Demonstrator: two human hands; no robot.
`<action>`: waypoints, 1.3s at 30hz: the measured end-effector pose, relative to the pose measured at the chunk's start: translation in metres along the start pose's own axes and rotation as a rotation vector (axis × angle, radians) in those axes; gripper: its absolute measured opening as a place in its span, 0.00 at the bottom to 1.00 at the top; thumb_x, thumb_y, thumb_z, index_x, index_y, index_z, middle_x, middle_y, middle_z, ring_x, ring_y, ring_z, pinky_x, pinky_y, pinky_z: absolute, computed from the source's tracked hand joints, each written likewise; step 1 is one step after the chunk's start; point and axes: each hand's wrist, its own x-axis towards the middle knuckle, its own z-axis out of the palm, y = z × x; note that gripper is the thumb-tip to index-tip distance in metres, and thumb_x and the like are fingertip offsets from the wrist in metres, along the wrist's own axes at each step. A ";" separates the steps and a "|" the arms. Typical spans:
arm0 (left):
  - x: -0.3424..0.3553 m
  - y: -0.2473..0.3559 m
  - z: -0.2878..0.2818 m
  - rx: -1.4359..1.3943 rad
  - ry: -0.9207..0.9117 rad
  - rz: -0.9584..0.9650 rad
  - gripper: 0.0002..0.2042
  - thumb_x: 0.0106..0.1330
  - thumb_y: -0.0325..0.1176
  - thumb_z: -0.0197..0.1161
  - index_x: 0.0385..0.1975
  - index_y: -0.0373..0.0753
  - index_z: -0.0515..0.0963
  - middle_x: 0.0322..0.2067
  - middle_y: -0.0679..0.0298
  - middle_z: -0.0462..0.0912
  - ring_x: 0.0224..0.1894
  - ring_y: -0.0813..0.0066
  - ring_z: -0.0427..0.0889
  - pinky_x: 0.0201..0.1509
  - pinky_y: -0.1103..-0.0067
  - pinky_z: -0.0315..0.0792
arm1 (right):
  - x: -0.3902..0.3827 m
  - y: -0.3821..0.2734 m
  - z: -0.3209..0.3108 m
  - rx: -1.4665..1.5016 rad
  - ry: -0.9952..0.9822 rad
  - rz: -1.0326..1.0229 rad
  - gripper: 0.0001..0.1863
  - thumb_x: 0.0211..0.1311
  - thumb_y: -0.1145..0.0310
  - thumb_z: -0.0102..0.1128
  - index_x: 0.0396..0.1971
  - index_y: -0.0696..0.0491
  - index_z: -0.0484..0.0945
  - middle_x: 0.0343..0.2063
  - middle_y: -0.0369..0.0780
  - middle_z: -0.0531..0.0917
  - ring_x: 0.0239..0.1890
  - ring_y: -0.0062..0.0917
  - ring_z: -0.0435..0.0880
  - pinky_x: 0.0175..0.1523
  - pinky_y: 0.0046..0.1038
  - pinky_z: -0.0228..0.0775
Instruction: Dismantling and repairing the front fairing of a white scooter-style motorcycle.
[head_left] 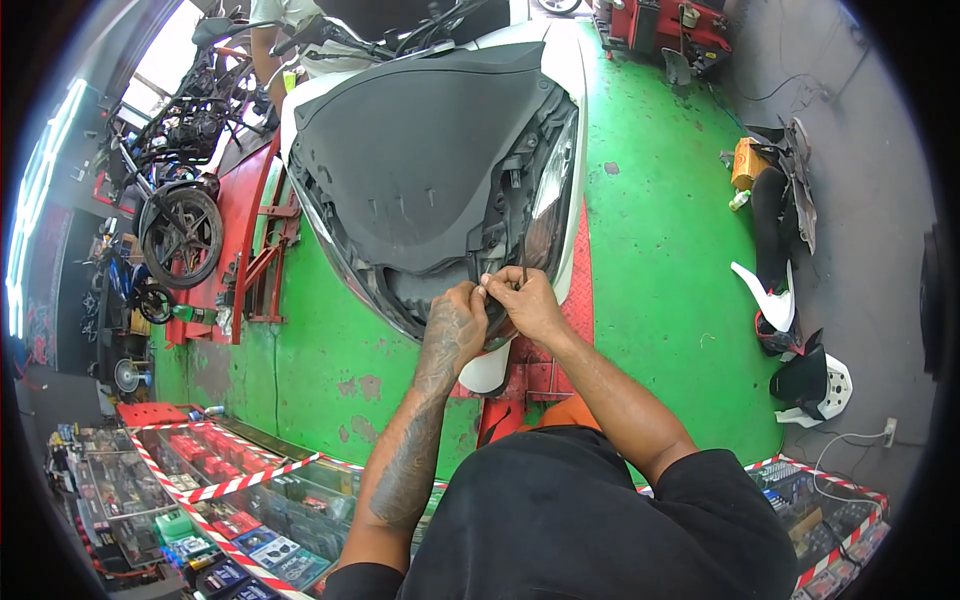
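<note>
In front of me stands a white scooter point(568, 60) with a broad dark grey panel point(410, 150) and exposed black parts along its edges. A clear lamp lens point(553, 185) runs down its right side. At the panel's lower end, both hands meet with fingertips almost touching. My left hand point(461, 312) is closed, its fingers bent in a pinch. My right hand point(530, 305) also pinches, and a thin dark piece shows beside its fingers. What either hand holds is too small and hidden to make out. A white rounded part point(485, 372) sits below them.
At left, a partly stripped motorcycle point(182, 235) stands on a red lift point(255, 240). Another person point(268, 50) is behind the scooter. Body panels point(775, 290) lie along the right wall. Glass display cases point(290, 478) with striped edges flank me. The floor point(660, 330) is green.
</note>
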 end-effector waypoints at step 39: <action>0.030 0.059 -0.062 1.205 -0.270 0.656 0.04 0.58 0.30 0.63 0.30 0.39 0.83 0.29 0.59 0.88 0.33 0.66 0.89 0.35 0.74 0.81 | -0.010 -0.026 0.008 -0.506 0.387 -0.257 0.11 0.59 0.70 0.70 0.35 0.57 0.75 0.21 0.40 0.80 0.21 0.26 0.77 0.30 0.30 0.69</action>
